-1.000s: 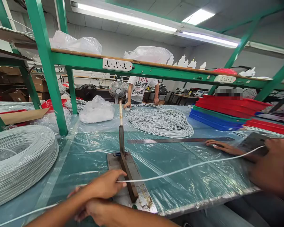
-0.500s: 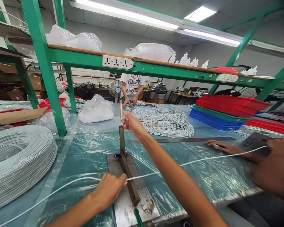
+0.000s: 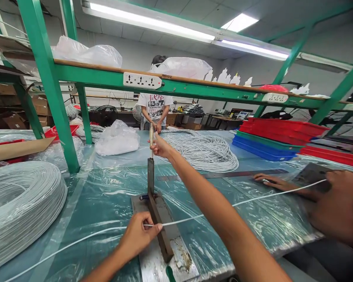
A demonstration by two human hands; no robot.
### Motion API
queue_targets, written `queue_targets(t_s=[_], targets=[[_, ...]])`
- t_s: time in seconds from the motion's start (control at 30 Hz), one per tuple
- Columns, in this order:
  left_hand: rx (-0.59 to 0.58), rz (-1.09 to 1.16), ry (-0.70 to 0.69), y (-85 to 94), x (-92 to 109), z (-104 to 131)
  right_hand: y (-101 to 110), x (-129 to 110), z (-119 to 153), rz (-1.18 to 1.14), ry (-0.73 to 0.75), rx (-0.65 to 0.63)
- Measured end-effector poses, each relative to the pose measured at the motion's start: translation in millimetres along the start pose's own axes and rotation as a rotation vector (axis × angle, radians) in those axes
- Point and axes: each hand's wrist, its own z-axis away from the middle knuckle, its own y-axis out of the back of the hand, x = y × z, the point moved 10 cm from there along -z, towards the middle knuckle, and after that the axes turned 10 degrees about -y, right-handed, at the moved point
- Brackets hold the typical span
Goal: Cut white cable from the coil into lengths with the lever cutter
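My left hand (image 3: 139,232) pinches a white cable (image 3: 182,221), which lies across the base of a lever cutter (image 3: 161,239) just beside my fingertips. My right hand (image 3: 159,145) is closed around the cutter's upright handle (image 3: 151,135), and the lever arm (image 3: 150,176) stands raised. To the left, the cable runs down to the lower edge of the view. Rightward it passes behind my right forearm to a co-worker's hand (image 3: 341,182). Another co-worker's hand (image 3: 269,180) rests flat near the end of a long metal ruler (image 3: 223,174).
A thick cable coil (image 3: 26,211) lies on the left. Loose coiled cable (image 3: 206,150) and a plastic bag (image 3: 117,141) lie farther back. Stacked trays (image 3: 282,131) stand at the right, below a green shelf beam (image 3: 194,87). A person (image 3: 155,107) stands across the table.
My left hand's fingers have shifted into a looser pinch on the cable. My right hand stays on the raised handle. The person across has straightened and drawn both hands together.
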Motion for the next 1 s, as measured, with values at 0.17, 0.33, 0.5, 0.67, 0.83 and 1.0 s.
queue_targets(t_s=[0.17,0.33,0.5,0.67,0.83,1.0], targets=[[0.090,0.079,0.051,-8.4,-23.1,-8.9,6.6,2.6,71.4,0.010,0.048,-0.050],[0.138,0.026,0.118,-7.3,-30.4,-8.1,13.2,45.7,152.8,0.042,0.019,-0.094],[0.163,-0.040,0.114,-2.8,-26.1,-6.1,19.5,112.2,210.7,0.004,-0.023,-0.073],[0.154,-0.073,0.100,-3.5,-24.9,-5.3,21.6,175.0,240.0,-0.135,-0.216,0.054],[0.149,-0.081,0.096,-4.3,-25.8,-5.6,10.3,221.3,249.4,-0.232,-0.411,0.065],[0.149,-0.079,0.079,-4.0,-25.6,-6.5,4.4,235.5,243.3,-0.008,-0.421,0.020]])
